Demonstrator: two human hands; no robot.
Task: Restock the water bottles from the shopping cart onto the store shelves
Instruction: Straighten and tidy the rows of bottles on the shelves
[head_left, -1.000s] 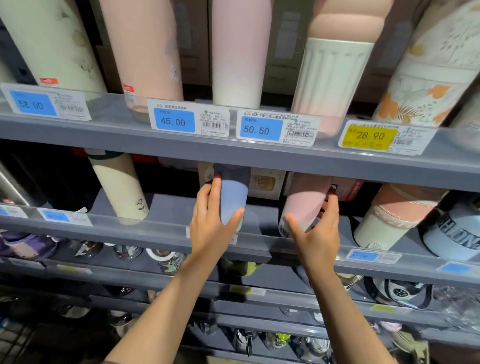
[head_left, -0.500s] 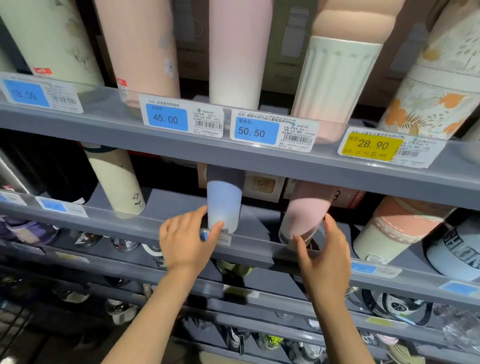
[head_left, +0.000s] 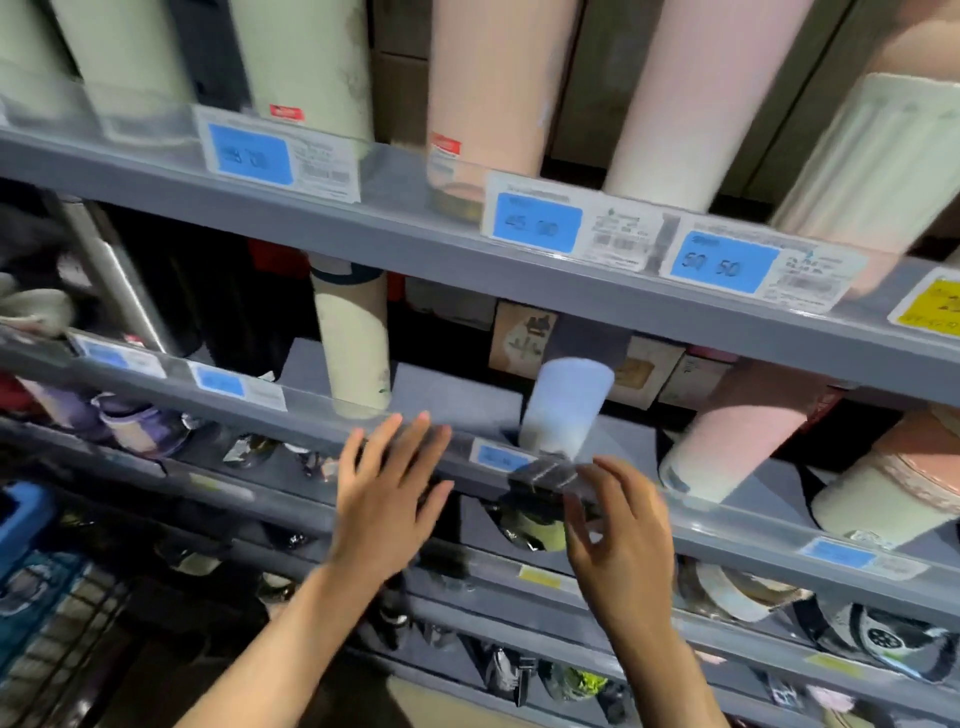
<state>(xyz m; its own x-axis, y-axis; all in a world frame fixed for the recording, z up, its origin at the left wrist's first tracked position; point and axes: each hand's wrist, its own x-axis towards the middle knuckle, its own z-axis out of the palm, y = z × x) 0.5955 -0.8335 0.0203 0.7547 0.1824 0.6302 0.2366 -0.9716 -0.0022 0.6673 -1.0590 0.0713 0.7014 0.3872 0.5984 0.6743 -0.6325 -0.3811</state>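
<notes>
A pale blue bottle and a pink bottle stand on the middle grey shelf, behind its clear front rail. My left hand hovers in front of that rail, left of the blue bottle, fingers spread and straight, holding nothing. Just below the blue bottle is my right hand, fingers loosely bent, also empty. Neither hand touches a bottle. The frame is blurred by motion.
A cream bottle stands further left on the same shelf. Tall pink and cream bottles line the upper shelf above blue price tags. Lower shelves hold more bottles. A wire cart shows at bottom left.
Both hands have let go of the blue and pink bottles and drawn back and down from the shelf. The view has swung left, bringing the cart into sight.
</notes>
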